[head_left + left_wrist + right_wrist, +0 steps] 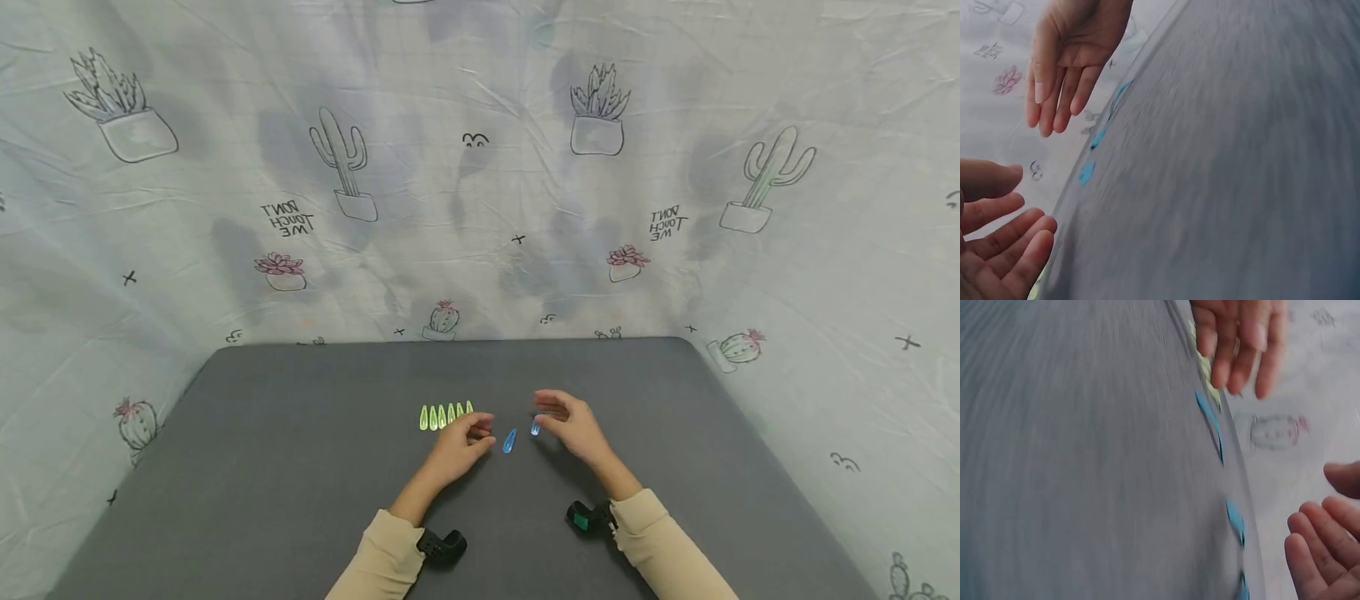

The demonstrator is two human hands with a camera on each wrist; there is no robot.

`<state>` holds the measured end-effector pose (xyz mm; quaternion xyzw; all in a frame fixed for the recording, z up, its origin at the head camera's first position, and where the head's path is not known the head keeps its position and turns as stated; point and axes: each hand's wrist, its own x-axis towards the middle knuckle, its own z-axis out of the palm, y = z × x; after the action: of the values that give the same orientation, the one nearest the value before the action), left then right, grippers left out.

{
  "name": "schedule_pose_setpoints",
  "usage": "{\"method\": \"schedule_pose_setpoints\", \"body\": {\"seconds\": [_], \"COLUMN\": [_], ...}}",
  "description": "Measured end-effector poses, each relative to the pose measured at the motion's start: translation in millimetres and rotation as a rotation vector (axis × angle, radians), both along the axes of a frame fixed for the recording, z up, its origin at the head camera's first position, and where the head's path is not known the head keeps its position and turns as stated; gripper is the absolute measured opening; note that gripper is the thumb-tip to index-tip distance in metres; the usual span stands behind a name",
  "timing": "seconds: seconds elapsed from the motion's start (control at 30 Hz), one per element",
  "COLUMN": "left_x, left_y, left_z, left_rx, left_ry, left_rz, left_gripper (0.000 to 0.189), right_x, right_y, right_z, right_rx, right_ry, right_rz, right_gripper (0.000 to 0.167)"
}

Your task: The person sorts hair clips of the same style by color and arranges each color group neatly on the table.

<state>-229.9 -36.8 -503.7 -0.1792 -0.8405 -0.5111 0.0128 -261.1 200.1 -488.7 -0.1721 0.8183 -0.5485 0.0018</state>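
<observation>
Both hands hover over the grey table with loosely bent fingers and nothing held between them. My left hand [457, 448] is beside a row of several yellow-green snap hair clips [432, 417], overlapping the row's right end in the head view. A blue snap hair clip [509, 441] lies tilted on the table between the two hands. Close by the thumb of my right hand [577, 427] shows a second blue hair clip [535, 427], partly covered by that hand. In the right wrist view a third blue clip [1243, 589] appears at the bottom edge.
The grey table [285, 467] reaches back to a white cloth backdrop [420, 192] printed with cacti and potted plants. Black bands with small devices sit on both wrists, the left device [442, 547] and the right device [588, 518] low over the table.
</observation>
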Motion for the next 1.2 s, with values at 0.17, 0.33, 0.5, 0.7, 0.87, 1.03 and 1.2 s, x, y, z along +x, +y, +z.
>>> {"method": "schedule_pose_setpoints", "body": {"seconds": [0.17,0.33,0.5,0.7,0.87,1.03,1.2], "left_x": [-0.8,-2.6,-2.3,-3.7,-7.7,-10.0,-11.7], "left_y": [15.5,25.8,30.4,32.4,34.0,35.3,38.5], "left_z": [-1.5,-3.0,-3.9,-4.6,-7.5,-6.9,-1.8], "left_rx": [0.003,-0.012,-0.026,-0.042,-0.078,-0.117,-0.175], "left_ry": [-0.029,-0.025,-0.008,0.01,0.033,0.037,-0.007], "left_rz": [-0.025,-0.003,0.024,0.038,0.046,0.048,0.055], "left_gripper": [0.034,0.033,0.031,0.03,0.026,0.023,0.021], "right_x": [0.7,3.3,3.7,3.0,-4.6,-12.1,-16.3], "right_y": [28,52,69,75,70,65,61], "right_z": [-3.6,-10.9,-18.2,-21.7,-22.6,-22.2,-20.0], "right_rx": [-0.029,-0.018,-0.03,-0.009,0.095,0.22,0.301], "right_ry": [0.04,0.072,0.045,-0.016,-0.049,-0.04,0.004], "right_rz": [0.016,-0.016,-0.095,-0.174,-0.268,-0.32,-0.343], "right_gripper": [0.045,0.046,0.046,0.045,0.039,0.034,0.03]}}
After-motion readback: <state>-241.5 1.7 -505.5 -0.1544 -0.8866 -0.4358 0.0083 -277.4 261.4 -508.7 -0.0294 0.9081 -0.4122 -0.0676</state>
